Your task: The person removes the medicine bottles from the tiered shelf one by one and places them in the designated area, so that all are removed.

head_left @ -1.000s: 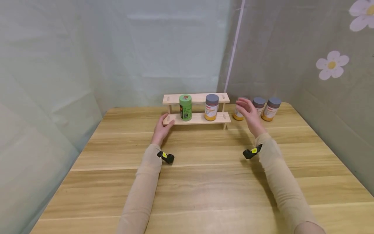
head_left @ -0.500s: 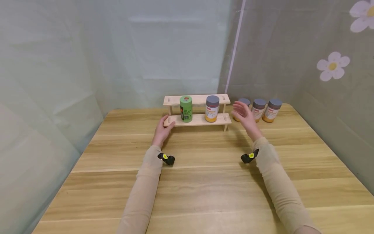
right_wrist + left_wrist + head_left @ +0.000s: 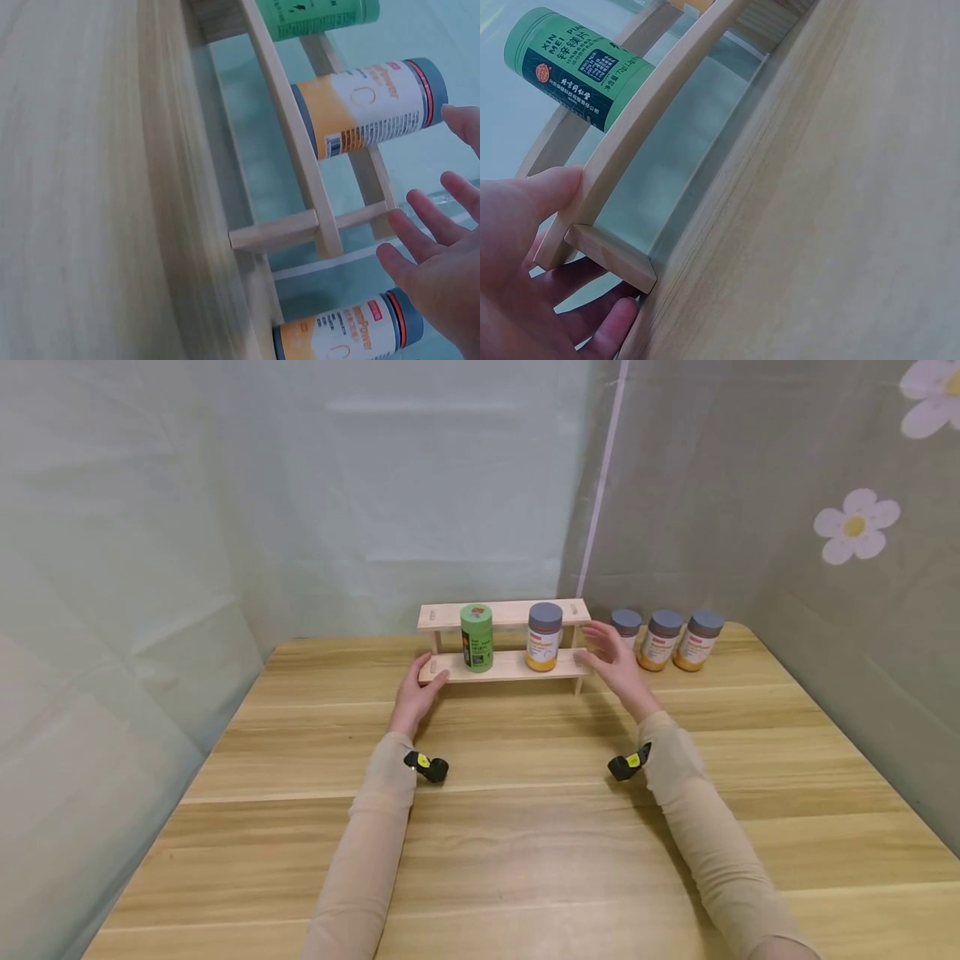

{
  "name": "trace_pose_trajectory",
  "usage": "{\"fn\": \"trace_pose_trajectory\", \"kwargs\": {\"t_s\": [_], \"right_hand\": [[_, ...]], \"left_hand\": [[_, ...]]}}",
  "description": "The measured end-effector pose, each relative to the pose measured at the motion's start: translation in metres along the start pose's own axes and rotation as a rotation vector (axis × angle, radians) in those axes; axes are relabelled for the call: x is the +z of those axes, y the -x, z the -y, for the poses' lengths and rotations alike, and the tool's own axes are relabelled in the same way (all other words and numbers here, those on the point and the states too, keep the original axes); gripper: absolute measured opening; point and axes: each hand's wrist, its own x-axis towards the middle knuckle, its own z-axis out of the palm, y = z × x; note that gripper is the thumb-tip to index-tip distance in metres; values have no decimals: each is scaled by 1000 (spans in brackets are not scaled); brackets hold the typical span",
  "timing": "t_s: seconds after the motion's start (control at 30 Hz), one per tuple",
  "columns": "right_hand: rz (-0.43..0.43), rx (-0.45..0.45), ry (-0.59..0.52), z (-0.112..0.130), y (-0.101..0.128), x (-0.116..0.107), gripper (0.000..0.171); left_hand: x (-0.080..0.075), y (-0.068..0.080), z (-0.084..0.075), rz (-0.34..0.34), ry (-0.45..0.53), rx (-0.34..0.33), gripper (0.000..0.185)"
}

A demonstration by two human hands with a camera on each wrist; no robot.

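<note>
A two-tier wooden shelf rack (image 3: 510, 667) stands near the back of the table. On its lower board are a green tablet bottle (image 3: 477, 639) and a grey-lidded supplement bottle (image 3: 543, 639) with a white and orange label. My left hand (image 3: 413, 695) grips the rack's left end. In the left wrist view, its thumb (image 3: 559, 187) lies against the lower board while fingers reach under it beside the leg. By the rack's right end is my right hand (image 3: 618, 670), holding nothing. The right wrist view shows its fingers (image 3: 427, 217) spread and apart from the board.
Right of the rack, three more grey-lidded bottles stand in a row: one (image 3: 626, 623) partly behind my right hand, one in the middle (image 3: 660, 642) and one on the right (image 3: 698, 642). Fabric curtains (image 3: 450, 485) surround the wooden table (image 3: 510, 843).
My right hand has moved left, away from the row of bottles to the rack's right end, uncovering more of the nearest bottle. The left hand keeps its grip on the rack.
</note>
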Motion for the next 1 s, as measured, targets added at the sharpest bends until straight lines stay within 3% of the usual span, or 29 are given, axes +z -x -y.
{"fn": "trace_pose_trajectory", "kwargs": {"t_s": [0.3,0.5,0.67,1.0], "right_hand": [[25,-33,-63,28,3,17,56],[2,-43,-108,12,-10,28,56],[-28,-8,-167,12,-17,39,58],[-120,77,-167,10,-25,55,64]], "left_hand": [[1,-3,3,-7,-21,-2,63],[0,-3,3,-5,-14,-12,64],[-1,-3,2,-5,-7,-7,64],[1,-6,5,-3,-8,-14,64]]}}
